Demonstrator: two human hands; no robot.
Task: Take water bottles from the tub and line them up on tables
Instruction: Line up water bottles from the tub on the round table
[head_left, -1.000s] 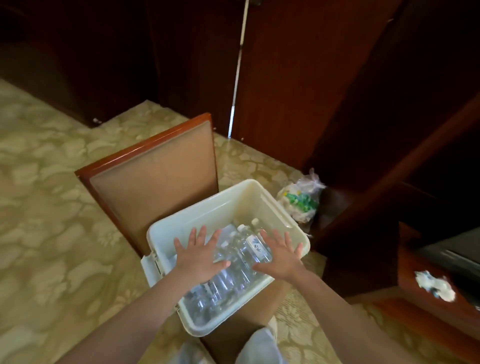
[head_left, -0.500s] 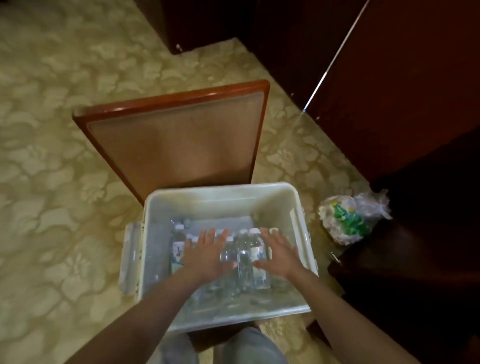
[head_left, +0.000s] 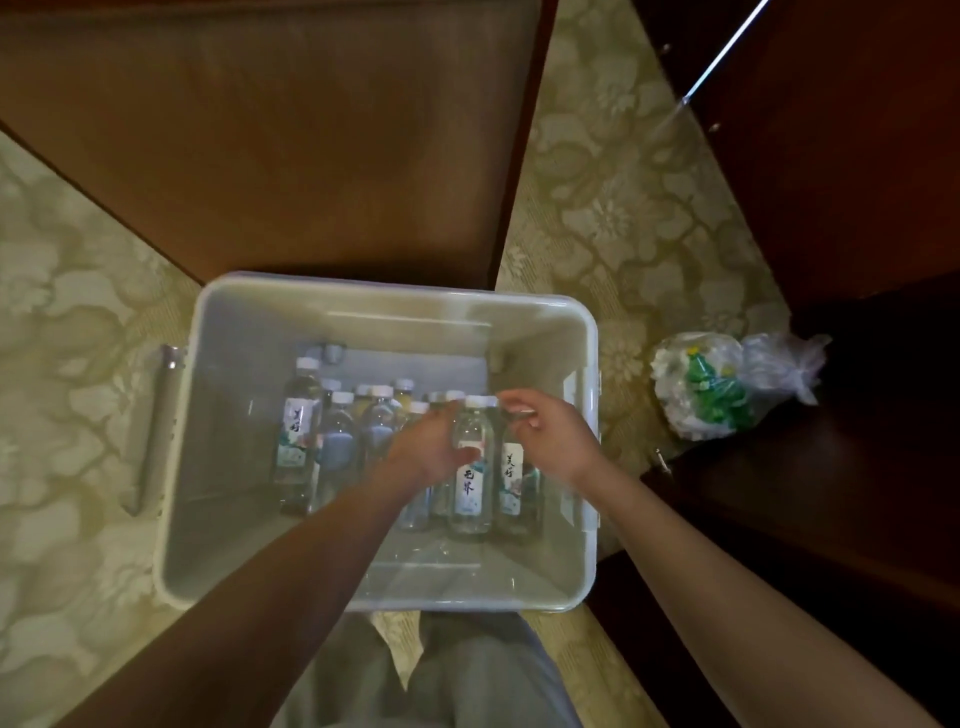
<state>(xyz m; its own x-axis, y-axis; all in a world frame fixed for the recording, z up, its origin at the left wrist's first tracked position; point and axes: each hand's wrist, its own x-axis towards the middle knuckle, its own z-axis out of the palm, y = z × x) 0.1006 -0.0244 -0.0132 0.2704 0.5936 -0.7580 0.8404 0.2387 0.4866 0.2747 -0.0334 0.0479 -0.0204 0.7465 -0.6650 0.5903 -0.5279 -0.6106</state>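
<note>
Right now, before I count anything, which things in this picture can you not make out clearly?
1. Head view: the number of water bottles in the tub; the left hand and its forearm cover several.
2. Head view: whether the left hand or the right hand grips a bottle; motion blur hides the grip.
3. Head view: what exactly the plastic bag holds; crumpled film, dim light.
</note>
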